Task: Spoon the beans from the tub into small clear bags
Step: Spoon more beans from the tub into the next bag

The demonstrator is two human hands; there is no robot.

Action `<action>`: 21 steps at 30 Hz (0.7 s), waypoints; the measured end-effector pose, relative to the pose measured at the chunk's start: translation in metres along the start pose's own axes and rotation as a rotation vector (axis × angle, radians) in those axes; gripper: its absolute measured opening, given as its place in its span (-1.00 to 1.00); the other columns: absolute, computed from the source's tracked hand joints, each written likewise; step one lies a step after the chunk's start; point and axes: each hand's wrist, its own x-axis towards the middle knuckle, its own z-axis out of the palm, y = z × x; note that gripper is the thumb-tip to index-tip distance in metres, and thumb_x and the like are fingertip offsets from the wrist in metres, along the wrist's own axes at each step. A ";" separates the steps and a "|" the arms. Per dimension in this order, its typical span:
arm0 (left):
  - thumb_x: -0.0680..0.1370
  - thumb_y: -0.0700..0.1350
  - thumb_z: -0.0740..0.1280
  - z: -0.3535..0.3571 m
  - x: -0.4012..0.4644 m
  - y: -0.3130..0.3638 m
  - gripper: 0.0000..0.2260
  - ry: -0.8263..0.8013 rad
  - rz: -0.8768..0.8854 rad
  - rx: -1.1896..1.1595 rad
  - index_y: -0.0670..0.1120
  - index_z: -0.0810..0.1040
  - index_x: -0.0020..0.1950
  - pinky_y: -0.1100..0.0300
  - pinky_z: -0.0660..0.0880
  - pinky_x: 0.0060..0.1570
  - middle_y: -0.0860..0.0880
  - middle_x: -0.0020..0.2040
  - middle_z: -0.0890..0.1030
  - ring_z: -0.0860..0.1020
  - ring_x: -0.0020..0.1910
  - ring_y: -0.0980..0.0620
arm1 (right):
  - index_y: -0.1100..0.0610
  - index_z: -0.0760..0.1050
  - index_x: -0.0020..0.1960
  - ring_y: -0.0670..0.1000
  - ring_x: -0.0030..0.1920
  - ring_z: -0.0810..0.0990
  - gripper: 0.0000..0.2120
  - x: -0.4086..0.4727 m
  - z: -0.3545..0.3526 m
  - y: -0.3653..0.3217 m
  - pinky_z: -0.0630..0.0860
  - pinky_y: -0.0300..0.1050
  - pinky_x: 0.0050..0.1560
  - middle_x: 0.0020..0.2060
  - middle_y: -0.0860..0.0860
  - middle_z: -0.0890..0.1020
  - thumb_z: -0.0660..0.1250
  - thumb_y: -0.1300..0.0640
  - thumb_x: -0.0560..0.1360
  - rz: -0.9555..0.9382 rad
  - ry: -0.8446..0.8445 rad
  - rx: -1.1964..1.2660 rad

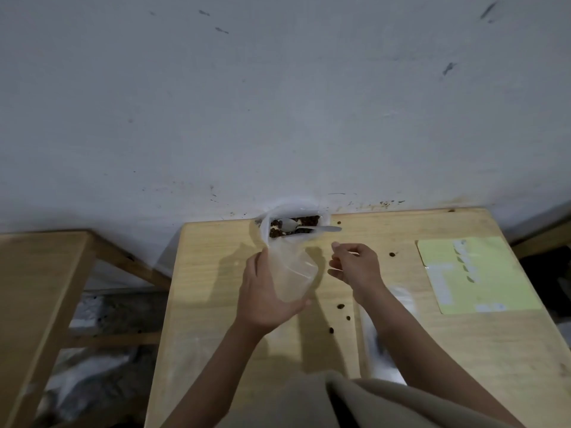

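1. A person stands at a wooden tabletop (216, 304) set against a pale wall, both bare forearms reaching forward.
2. The left hand (265, 291) grips one small clear bag (293, 273), apparently empty, its mouth tilted up towards the tub.
3. The right hand (355, 267) is empty, fingers loosely curled, holding nothing.
4. One white tub (293, 223) of dark beans (309, 220) sits at the far edge of the tabletop, touching the wall, just beyond the bag.
5. One spoon (309, 228) rests in the tub; its handle lies left to right, sticking out over the right rim, ahead of the right hand, which is the nearer one.
6. About six loose beans (340, 306) lie scattered on the tabletop to the right.
7. One pale yellow sheet (494, 273) lies far right; something clear and blurred lies beneath the right forearm.
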 end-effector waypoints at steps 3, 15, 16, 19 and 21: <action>0.15 0.34 0.52 -0.006 0.021 -0.005 0.22 -0.154 -0.047 0.041 -0.05 -0.11 0.56 -0.02 0.24 0.41 0.06 0.51 -0.12 0.01 0.51 -0.05 | 0.14 0.38 0.13 0.05 -0.23 0.58 -0.71 0.029 0.008 0.012 0.60 -0.07 -0.22 -0.13 0.14 0.56 0.40 0.13 0.48 0.060 0.068 0.116; 0.14 0.22 0.59 -0.002 0.084 -0.015 0.22 -0.354 -0.153 -0.067 0.06 -0.15 0.55 0.00 0.33 0.36 0.09 0.48 -0.15 0.07 0.50 -0.06 | 0.13 0.38 -0.22 0.03 -0.47 0.50 -0.82 0.079 0.045 0.007 0.52 -0.13 -0.46 -0.34 0.13 0.48 0.36 0.28 0.48 -0.262 0.092 -0.014; 0.14 0.23 0.59 -0.003 0.084 -0.015 0.21 -0.341 -0.141 -0.075 0.08 -0.13 0.54 -0.01 0.35 0.34 0.09 0.45 -0.11 0.09 0.48 -0.06 | 0.10 0.39 -0.22 0.08 -0.43 0.53 -0.81 0.079 0.046 0.007 0.54 -0.09 -0.44 -0.32 0.11 0.50 0.35 0.28 0.48 -0.334 0.098 -0.059; 0.13 0.25 0.58 -0.005 0.083 -0.014 0.17 -0.302 -0.103 -0.082 0.13 -0.11 0.52 0.05 0.39 0.28 0.12 0.39 -0.05 0.19 0.42 -0.07 | 0.01 0.40 -0.18 0.05 -0.24 0.58 -0.82 0.077 0.044 0.008 0.57 -0.05 -0.30 -0.26 -0.01 0.54 0.35 0.22 0.49 -0.551 0.099 -0.202; 0.14 0.23 0.59 -0.006 0.081 -0.012 0.16 -0.280 -0.083 -0.099 0.15 -0.10 0.51 0.14 0.39 0.20 0.13 0.37 -0.05 0.24 0.37 -0.06 | 0.04 0.38 -0.14 -0.04 -0.21 0.59 -0.85 0.072 0.042 0.005 0.54 -0.16 -0.31 -0.24 -0.05 0.55 0.32 0.21 0.51 -0.636 0.096 -0.247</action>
